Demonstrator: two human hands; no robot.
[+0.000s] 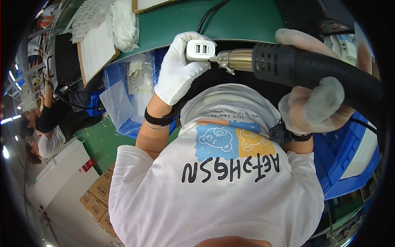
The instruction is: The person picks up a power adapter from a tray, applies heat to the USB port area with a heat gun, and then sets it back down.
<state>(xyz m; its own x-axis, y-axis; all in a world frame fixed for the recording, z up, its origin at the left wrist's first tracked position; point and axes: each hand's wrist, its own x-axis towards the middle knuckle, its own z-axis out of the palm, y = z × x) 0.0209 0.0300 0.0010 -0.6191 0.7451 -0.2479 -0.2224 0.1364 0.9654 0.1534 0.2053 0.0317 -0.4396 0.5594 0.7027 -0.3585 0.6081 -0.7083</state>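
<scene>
A small white USB charger (200, 50) with two ports facing up is gripped in my left hand (177, 70), which wears a white glove. My right hand (314, 109), in a thin, pale glove, is closed around a black hot-air gun (284, 64) with a slotted collar. Its metal barrel (236, 60) narrows to a thin nozzle pointing left. The tip is right at the charger's right side; whether they touch I cannot tell. Part of my right hand is hidden behind the tool.
A green worktable (177, 24) lies beyond my hands, with a black cable (210, 14) on it. Clear plastic bags (124, 26) sit at the far left. Blue bins (335, 148) flank me on both sides. Cardboard boxes (96, 197) are stacked at lower left; people (47, 123) are farther left.
</scene>
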